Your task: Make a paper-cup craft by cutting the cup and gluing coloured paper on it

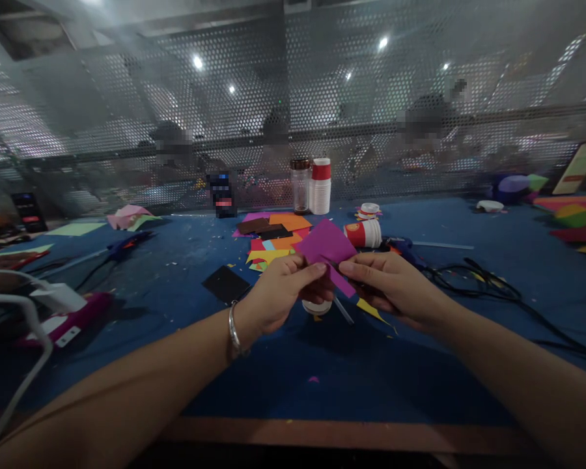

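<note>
Both my hands pinch a purple sheet of paper [325, 242] over the middle of the table. My left hand [293, 280] grips its left side, thumb on top. On the other side my right hand [378, 279] closes on its right edge. A narrow purple strip hangs down between the hands, partly cut or torn from the sheet. Below them, a white round cup or lid [316, 306] is half hidden by my left fingers. A yellow paper scrap [371, 312] and a thin clear stick [344, 310] lie near my right hand.
Coloured paper sheets [290, 223] pile up behind my hands, with a black square [226, 284] at left. A red-and-white paper cup [364, 233] lies sideways; stacked cups [321, 189] and a bottle [301, 189] stand behind. Black cable [488, 283] runs right; a power strip [71, 326] sits left.
</note>
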{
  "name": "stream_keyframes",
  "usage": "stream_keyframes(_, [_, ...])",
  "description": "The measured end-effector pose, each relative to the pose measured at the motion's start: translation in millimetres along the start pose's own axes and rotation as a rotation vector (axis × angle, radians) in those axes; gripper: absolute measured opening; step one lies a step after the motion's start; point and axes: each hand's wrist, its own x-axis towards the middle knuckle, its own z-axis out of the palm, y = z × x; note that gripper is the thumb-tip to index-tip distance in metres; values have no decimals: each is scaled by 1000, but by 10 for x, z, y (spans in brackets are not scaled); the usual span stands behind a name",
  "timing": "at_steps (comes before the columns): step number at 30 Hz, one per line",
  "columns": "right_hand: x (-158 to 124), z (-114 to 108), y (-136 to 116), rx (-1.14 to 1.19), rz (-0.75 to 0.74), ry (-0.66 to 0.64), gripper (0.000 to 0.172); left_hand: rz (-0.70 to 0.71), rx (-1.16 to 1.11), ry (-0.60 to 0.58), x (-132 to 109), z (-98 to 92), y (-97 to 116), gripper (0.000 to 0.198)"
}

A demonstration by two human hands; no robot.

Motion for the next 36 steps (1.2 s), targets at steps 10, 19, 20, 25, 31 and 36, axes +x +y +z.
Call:
stream_keyframes(10, [-35, 69, -76, -37, -25, -2, 42, -58, -40, -56, -28, 4, -12, 20])
stream_keyframes(19, [-43, 47, -49, -97, -67, 4, 47, -71, -17, -87, -17, -27, 11, 30])
stream_keyframes(20, [-42, 48, -49, -95, -71, 5, 47, -64, -15, -85, -18, -26, 15, 29])
stream_keyframes(25, [-33, 32, -30, -90, -86, 3, 45, -19, -17, -40, -41, -13, 45, 17])
stream_keyframes(31, [-35, 21, -21, -86, -102, -1, 45, 45, -6, 29, -63, -13, 79, 11])
stream_keyframes(36, [-38, 29, -31, -80, -104, 2, 43, 33, -20, 24, -64, -15, 89, 15])
